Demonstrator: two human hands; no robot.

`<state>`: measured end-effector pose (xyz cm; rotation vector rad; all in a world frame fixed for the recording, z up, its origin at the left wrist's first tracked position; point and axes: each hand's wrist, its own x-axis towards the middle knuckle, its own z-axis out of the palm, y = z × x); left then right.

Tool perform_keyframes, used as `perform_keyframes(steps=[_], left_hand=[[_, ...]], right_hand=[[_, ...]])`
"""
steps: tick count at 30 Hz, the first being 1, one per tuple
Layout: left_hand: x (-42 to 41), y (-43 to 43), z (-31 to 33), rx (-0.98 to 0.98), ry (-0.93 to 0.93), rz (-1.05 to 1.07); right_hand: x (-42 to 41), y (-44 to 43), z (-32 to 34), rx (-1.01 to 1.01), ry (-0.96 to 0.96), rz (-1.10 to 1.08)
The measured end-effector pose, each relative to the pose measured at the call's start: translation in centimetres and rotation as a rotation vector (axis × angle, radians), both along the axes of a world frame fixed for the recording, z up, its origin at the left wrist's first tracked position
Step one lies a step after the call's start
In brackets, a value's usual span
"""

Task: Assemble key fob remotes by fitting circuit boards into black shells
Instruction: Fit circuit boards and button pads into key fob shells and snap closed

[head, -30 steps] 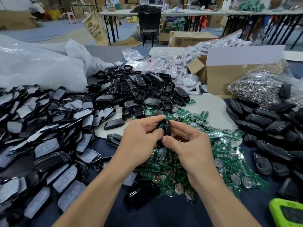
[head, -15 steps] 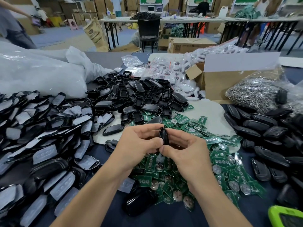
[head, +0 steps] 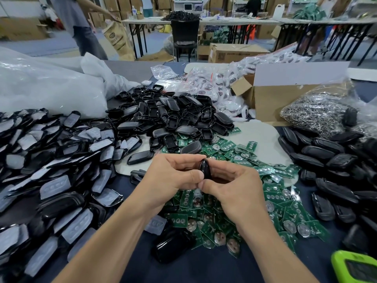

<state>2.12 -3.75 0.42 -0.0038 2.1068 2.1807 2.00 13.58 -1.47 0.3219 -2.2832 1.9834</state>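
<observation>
Dark cloth covers the worktop (head: 183, 268), where a heap of green circuit boards (head: 275, 201) is taken as the landmark. Left of the heap, film-backed shell halves (head: 51, 160) are piled. Over the heap's left part, one black key fob (head: 205, 169) is pinched between the left hand (head: 169, 176) and the right hand (head: 234, 186), with the thumbs pressed together beneath it. A second ago the fob was partly face-on; now it is turned edge-on, so the halves are judged to be squeezed closed over a board. Right of the heap, closed fobs (head: 326, 156) are stacked. The seam is hidden by fingers, so whether it is snapped shut cannot be told.
</observation>
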Motion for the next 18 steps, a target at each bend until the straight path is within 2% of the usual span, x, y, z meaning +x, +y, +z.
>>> perform_keyframes(steps=[10,18], left_hand=[[0.24,0.16,0.58,0.009,-0.004,0.032],[0.43,0.17,0.96,-0.082,0.031,0.021]], right_hand=[[0.37,0.12,0.69,0.057,0.022,0.038],[0.76,0.02,0.45,0.169,0.071,0.069]])
